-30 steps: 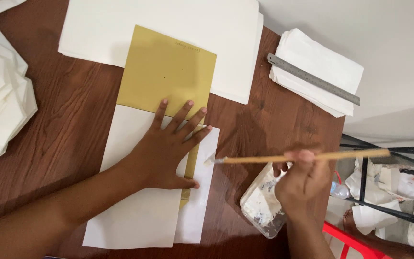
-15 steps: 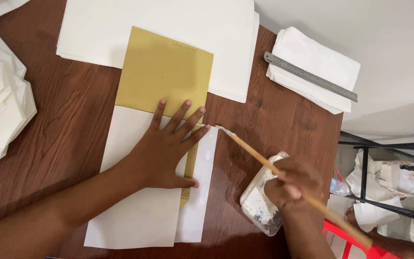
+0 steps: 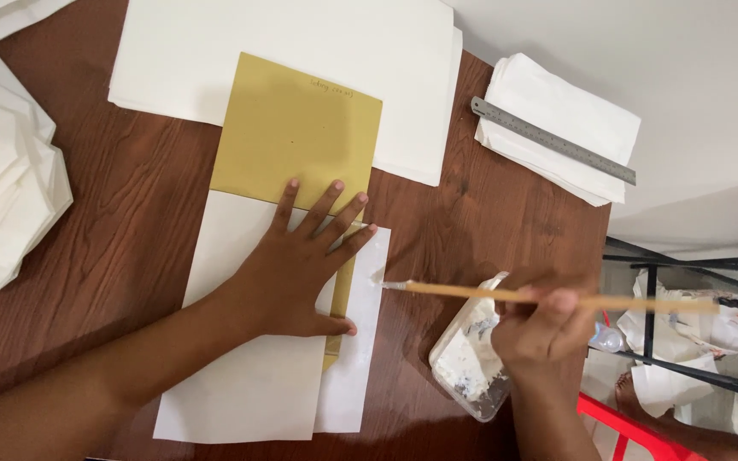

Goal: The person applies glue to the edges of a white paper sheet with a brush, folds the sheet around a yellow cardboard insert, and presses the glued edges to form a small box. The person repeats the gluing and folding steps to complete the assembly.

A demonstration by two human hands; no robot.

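Your left hand (image 3: 301, 273) lies flat with fingers spread, gripping nothing, pressing the white sheet (image 3: 249, 376) over the gold card (image 3: 301, 137). Your right hand (image 3: 544, 329) is closed around a wooden brush (image 3: 506, 295), tip just off the left fingertips at the sheet's edge, with the paste tub (image 3: 467, 371) under that fist.

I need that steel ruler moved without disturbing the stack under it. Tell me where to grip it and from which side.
Take the ruler at its right end, coming from the right. It lies flat and slanted across the folded white stack, and that end runs out to the stack's edge, so fingers may get under it there. The flat middle offers no purchase. Pinch the thin long edges, hedging that it may slide first.
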